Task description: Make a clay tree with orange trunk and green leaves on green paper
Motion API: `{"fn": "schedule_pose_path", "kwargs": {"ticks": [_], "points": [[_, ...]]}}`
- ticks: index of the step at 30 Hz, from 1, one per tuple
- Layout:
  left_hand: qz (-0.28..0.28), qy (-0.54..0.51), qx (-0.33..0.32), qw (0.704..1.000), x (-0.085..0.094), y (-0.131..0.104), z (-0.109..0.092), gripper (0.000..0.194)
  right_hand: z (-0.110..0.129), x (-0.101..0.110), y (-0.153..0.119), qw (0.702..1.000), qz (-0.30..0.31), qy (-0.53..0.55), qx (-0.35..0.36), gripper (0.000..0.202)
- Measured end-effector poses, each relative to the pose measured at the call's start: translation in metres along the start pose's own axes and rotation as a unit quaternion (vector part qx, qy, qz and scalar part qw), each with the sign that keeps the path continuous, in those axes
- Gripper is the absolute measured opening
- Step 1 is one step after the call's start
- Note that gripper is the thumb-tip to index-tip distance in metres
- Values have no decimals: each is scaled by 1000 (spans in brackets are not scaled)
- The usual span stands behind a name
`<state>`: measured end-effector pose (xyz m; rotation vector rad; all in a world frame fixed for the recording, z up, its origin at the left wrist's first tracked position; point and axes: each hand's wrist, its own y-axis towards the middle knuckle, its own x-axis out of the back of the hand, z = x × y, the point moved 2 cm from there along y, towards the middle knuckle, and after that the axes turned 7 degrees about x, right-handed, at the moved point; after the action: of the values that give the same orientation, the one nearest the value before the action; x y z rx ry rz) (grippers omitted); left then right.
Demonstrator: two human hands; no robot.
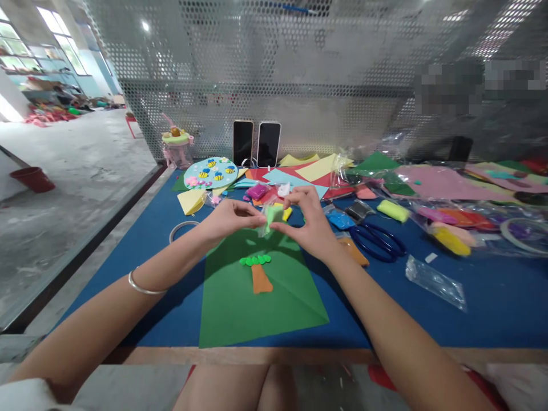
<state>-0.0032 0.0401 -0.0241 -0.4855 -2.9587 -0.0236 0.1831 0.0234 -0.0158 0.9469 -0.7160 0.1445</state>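
Light green modelling clay in a clear plastic wrapper is held up between my two hands, above the far part of a green paper sheet. My left hand pinches the wrapper's left side between thumb and fingers. On the right, my right hand curves round the clay, its thumb at the lower edge and fingertips near the top. Below them on the sheet lies an orange-brown clay tree trunk, topped by a row of bright green clay pieces.
Blue-handled scissors, an empty clear wrapper and several clay packets lie to the right. Behind stand two phones, a pink cup and a round bee picture. Coloured paper covers the back right, before a perforated metal panel.
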Motion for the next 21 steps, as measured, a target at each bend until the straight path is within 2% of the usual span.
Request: {"fn": "schedule_pose_path", "kwargs": {"ticks": [2,5,9,13,17,21], "points": [[-35,-18,10,999,-1,3,0,10,4,-4,1,999,2,-53,4,18],[-66,-28,18,997,-8,9,0,11,6,-11,1,997,68,-31,-30,21],[-59,-2,31,998,-17,13,3,17,3,-13,1,989,122,-4,-78,24],[-56,24,34,998,-15,15,9,21,0,-12,1,981,181,-26,-61,15],[-37,1,44,998,-13,14,11,20,1,-13,2,983,176,-23,-43,12],[-14,-8,57,998,-14,14,11,19,-1,-15,0,981,161,65,-91,17]]}}
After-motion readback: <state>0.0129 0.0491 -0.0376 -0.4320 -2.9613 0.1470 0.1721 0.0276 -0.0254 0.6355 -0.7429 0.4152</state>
